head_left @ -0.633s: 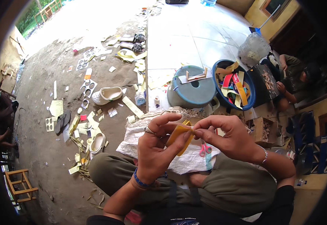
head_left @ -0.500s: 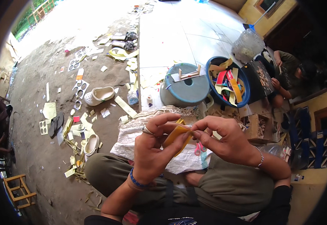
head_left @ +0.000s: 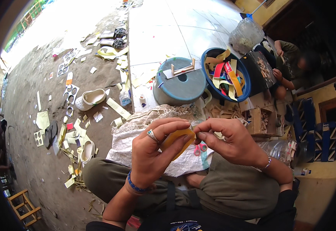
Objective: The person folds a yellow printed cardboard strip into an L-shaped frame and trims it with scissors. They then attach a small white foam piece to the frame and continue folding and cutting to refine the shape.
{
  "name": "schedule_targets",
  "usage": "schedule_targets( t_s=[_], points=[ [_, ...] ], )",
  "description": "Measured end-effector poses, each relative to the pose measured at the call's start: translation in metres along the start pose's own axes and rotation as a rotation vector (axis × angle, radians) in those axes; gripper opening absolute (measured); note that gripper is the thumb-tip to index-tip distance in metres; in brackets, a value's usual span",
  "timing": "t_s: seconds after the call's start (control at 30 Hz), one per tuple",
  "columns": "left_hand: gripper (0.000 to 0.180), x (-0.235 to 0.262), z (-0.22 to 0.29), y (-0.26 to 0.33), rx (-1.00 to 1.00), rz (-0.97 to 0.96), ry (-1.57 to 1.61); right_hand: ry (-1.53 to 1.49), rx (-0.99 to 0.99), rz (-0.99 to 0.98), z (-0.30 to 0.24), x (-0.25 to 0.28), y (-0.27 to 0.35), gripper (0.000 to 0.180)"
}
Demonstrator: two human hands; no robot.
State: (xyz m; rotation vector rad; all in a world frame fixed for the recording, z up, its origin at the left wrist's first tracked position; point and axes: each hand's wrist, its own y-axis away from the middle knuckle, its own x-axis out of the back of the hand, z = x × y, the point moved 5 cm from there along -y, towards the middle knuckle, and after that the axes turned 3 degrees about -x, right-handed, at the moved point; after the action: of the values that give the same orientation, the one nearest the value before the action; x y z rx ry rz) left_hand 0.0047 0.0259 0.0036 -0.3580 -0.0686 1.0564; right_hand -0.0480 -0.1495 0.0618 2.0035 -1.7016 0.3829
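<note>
My left hand (head_left: 149, 152) holds a thin yellow piece of card or paper (head_left: 172, 139), bent or curved, between thumb and fingers. Closed in a pinch, my right hand (head_left: 233, 143) meets the far right edge of this piece with thumb and forefinger; whether something small is between those fingertips is hidden. Both hands are raised above my lap. Below and behind them, pink-handled scissors (head_left: 200, 149) lie on a white woven sack (head_left: 123, 145).
Past the sack stands an upturned grey-blue bucket (head_left: 168, 86) bearing a small wooden piece (head_left: 183, 70). Beside it, a blue tub (head_left: 207, 57) holds coloured strips. A wooden box (head_left: 261, 115) and another person (head_left: 291, 57) are at right. Clogs (head_left: 93, 97) and paper scraps litter the ground.
The surroundings have shifted left and slightly up in the picture. The yellow piece has turned a little in my left hand; my right fingers stay pinched at its edge.
</note>
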Motion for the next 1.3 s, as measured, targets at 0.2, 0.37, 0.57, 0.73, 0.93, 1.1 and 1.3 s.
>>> schedule_targets(
  t_s=[0.2, 0.37, 0.57, 0.73, 0.93, 1.1, 1.3],
  points=[
    [0.033, 0.0012, 0.0043, -0.0009, -0.060, 0.007, -0.067, 0.036, 0.025, 0.022, -0.0047, 0.0036, 0.0020, 0.017],
    [0.033, 0.0010, 0.0061, 0.0005, -0.074, 0.017, -0.086, 0.030, -0.005, 0.017, -0.0028, 0.0036, 0.0027, 0.017],
    [0.034, -0.0005, 0.0076, 0.0012, -0.098, 0.008, -0.089, 0.043, 0.013, 0.033, -0.0032, 0.0026, 0.0020, 0.016],
    [0.036, -0.0009, 0.0089, 0.0019, -0.122, -0.042, -0.114, 0.026, 0.011, 0.035, -0.0051, 0.0007, 0.0028, 0.016],
    [0.038, 0.0000, 0.0093, 0.0006, -0.095, -0.106, -0.121, 0.077, 0.082, 0.024, -0.0071, -0.0002, 0.0022, 0.017],
    [0.036, 0.0009, 0.0086, -0.0020, -0.108, -0.063, -0.146, 0.086, 0.094, 0.017, -0.0056, -0.0003, 0.0021, 0.017],
    [0.036, 0.0024, 0.0066, -0.0018, -0.067, -0.059, -0.083, 0.051, 0.054, 0.007, -0.0056, 0.0002, 0.0022, 0.019]
  ],
)
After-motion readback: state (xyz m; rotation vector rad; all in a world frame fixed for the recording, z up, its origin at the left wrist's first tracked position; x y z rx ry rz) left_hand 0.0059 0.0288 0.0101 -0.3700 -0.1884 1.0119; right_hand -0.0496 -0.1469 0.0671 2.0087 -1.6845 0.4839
